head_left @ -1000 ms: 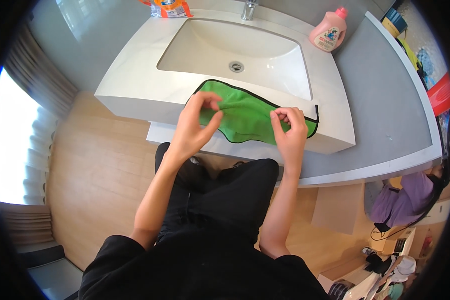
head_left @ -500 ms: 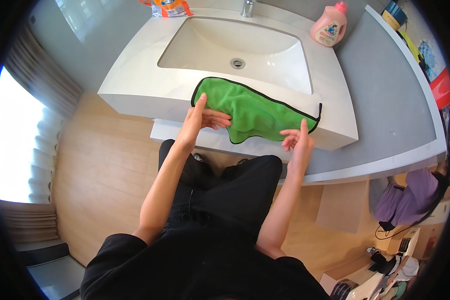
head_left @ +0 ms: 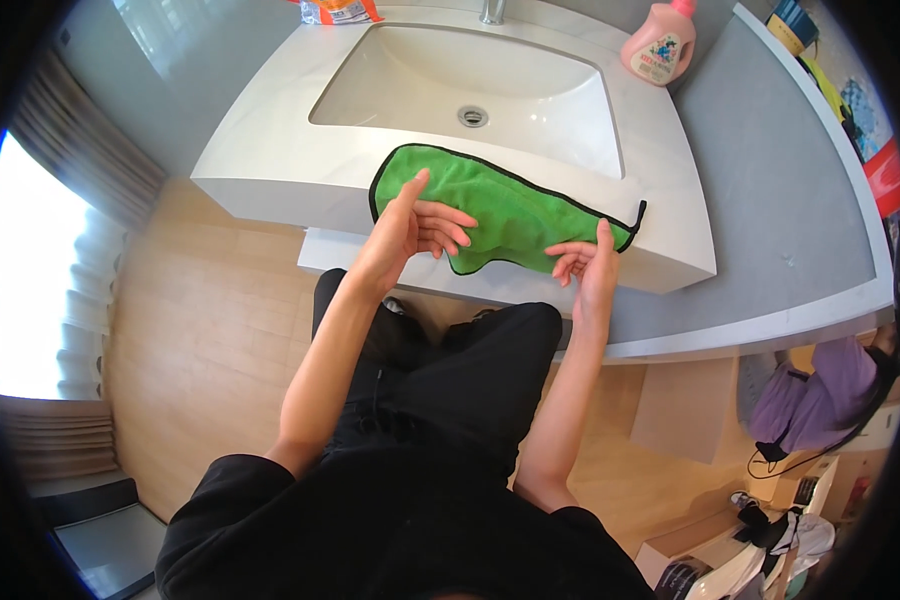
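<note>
Head view, looking down: a green cloth with a black border lies along the front of the bench, its near part drooping past the front edge. My left hand is loosely open, thumb raised and fingers apart, in front of the cloth's left part. My right hand is open too, thumb up and fingers slightly bent, by its right end. Neither has the cloth pinched, though I cannot tell whether my fingertips brush it. My hands cover bits of its near side.

Beyond the cloth is a white sink with a round drain; the tap behind it is cut off by the upper edge. An orange and white packet sits at the back left, a pink bottle at the back right.

The bench top is white, with a grey panel to its right. Left of me, pale wooden floor runs towards a bright window with brown curtains. A purple bundle is at my right.
</note>
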`<state>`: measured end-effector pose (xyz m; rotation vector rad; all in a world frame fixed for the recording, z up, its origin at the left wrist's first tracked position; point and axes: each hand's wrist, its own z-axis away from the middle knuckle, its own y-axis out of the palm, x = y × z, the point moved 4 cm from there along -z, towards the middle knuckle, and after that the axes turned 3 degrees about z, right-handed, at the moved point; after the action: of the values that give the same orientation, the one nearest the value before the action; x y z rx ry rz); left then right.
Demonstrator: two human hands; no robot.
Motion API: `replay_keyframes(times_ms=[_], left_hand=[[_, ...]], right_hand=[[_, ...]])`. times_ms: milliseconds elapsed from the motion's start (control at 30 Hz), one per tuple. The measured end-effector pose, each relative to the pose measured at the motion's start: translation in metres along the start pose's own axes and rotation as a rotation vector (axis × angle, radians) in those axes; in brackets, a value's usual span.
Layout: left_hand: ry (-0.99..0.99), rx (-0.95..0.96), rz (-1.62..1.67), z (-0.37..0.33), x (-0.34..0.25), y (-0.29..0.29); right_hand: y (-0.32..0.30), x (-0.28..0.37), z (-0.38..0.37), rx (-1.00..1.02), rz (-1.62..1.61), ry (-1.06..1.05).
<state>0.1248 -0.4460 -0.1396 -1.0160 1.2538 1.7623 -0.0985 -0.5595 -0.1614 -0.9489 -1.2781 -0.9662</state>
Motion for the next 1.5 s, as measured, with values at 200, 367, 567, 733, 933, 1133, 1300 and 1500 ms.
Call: replay_keyframes(times_ms=[200, 367, 567, 733, 933, 1133, 1300, 1500], left_hand=[[0.128, -0.106, -0.125, -0.002, 0.005, -0.009], [0.201, -0.139, -0.151, 0.002, -0.002, -0.028], [0.265, -0.333, -0.239, 0.012, -0.016, -0.073], [0.254, -0.443, -0.282, 0.04, -0.05, -0.172], [0.195, -0.4, -0.34, 0.062, -0.069, -0.207], [0.15, -0.34, -0.476, 0.063, -0.078, -0.211], [0.143, -0.382, -0.398, 0.054, -0.057, -0.206], [0.037, -0.09, -0.226, 0.031, -0.028, -0.141]], right_hand=[[0.001, 0.001, 0.001, -0.03, 0.005, 0.011], [0.011, -0.001, 0.002, -0.048, 0.032, 0.04], [0.053, 0.0, -0.002, 0.106, 0.057, -0.017], [0.167, 0.007, 0.016, 0.139, -0.023, -0.078], [0.208, 0.008, 0.022, 0.145, -0.035, -0.132], [0.204, 0.01, 0.021, 0.145, 0.015, -0.113], [0.188, 0.009, 0.019, 0.113, -0.008, -0.083], [0.143, 0.006, 0.015, 0.031, 0.012, -0.08]])
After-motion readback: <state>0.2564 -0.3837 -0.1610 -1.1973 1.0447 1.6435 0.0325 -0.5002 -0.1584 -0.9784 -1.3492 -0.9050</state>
